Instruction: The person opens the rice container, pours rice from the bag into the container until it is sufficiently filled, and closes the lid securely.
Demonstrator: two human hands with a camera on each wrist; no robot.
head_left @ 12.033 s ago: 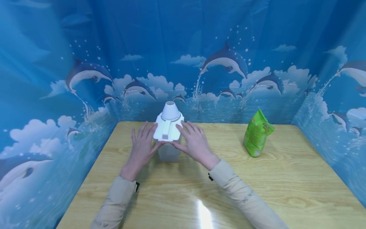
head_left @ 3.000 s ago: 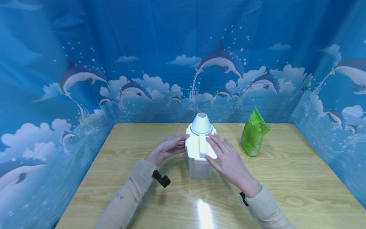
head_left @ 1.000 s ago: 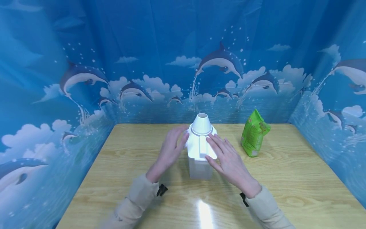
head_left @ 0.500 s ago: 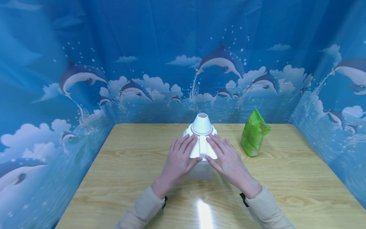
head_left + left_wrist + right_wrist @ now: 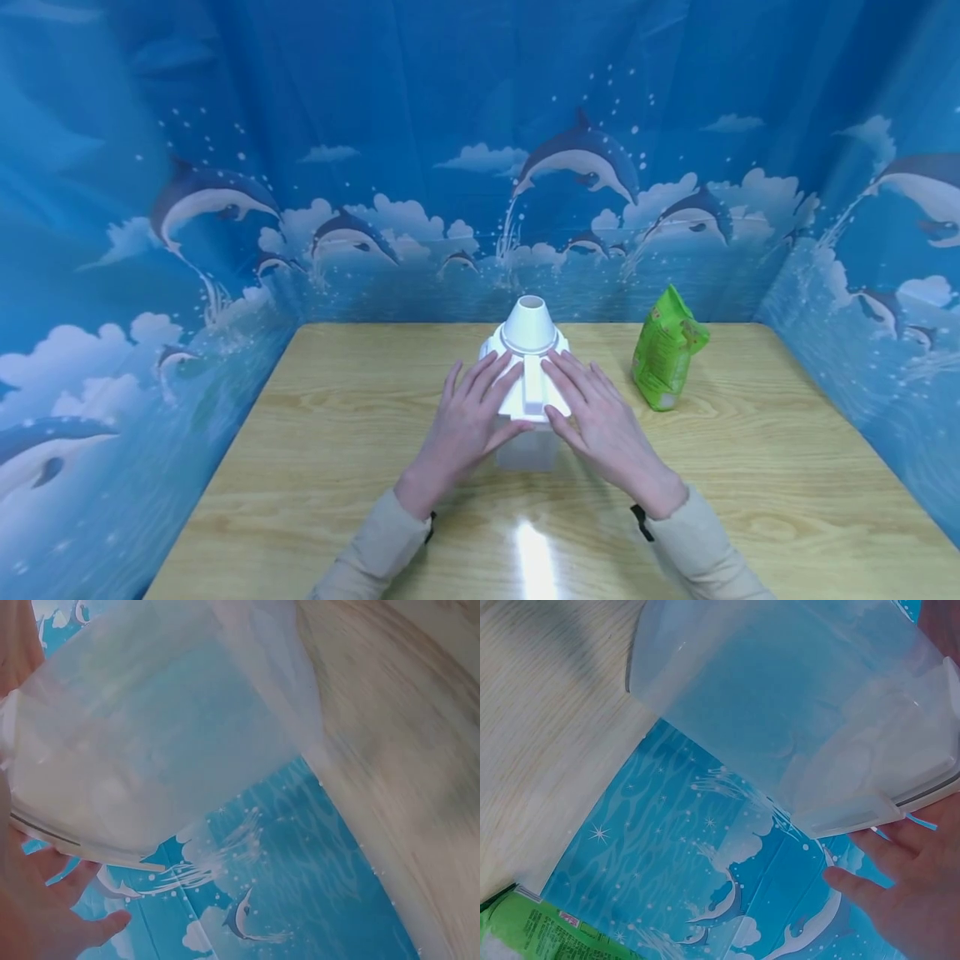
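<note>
dolphin curtains (image 5: 465, 108) back a wooden table (image 5: 352, 408), left grip (image 5: 467, 421) and right grip (image 5: 598, 421) touching a lid (image 5: 533, 385), fingers apart.

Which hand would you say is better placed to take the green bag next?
Probably the right hand: the green bag is on that side of the container; the left hand is farther away.

Green bag (image 5: 663, 354), small print (image 5: 546, 930), unreadable

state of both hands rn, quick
Left hand: open, resting on the left side of the white lid.
Right hand: open, resting on the right side of the white lid.
</note>
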